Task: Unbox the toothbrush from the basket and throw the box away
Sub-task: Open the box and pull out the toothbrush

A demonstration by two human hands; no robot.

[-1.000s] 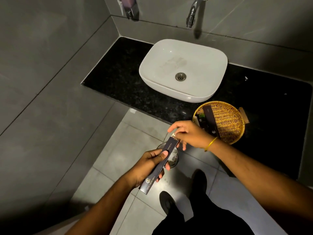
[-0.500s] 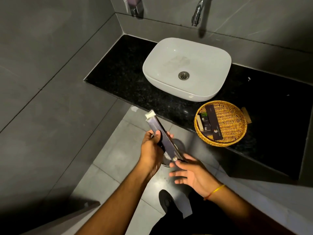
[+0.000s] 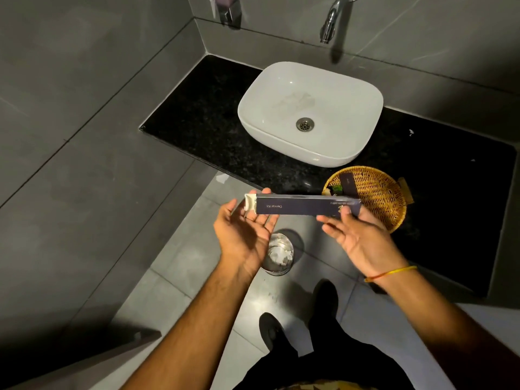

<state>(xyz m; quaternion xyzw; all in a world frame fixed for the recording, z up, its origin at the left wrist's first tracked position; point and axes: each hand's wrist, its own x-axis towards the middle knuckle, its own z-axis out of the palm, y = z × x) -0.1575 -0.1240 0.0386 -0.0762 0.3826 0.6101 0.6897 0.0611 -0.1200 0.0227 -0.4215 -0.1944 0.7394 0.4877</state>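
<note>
A long dark blue box marked "Dental Kit" (image 3: pixel 306 205) lies level in the air in front of the counter. My right hand (image 3: pixel 354 235) pinches its right end between thumb and fingers, palm up. A white flap or wrapped end (image 3: pixel 250 202) sticks out of the box's left end. My left hand (image 3: pixel 244 232) is cupped, palm up, at that white end, fingers apart, touching it. The wicker basket (image 3: pixel 377 198) stands on the counter behind my right hand, holding another dark box and small items.
A small round metal bin (image 3: pixel 278 256) with white paper inside stands on the floor below my left hand. A white basin (image 3: pixel 309 114) sits on the black counter (image 3: pixel 197 122) under a chrome tap (image 3: pixel 330 19). Grey tiled walls close in at the left and back.
The box has turned from upright in my left hand to level, now held by my right hand at its right end. My left hand let go of its middle and opened under the white end.
</note>
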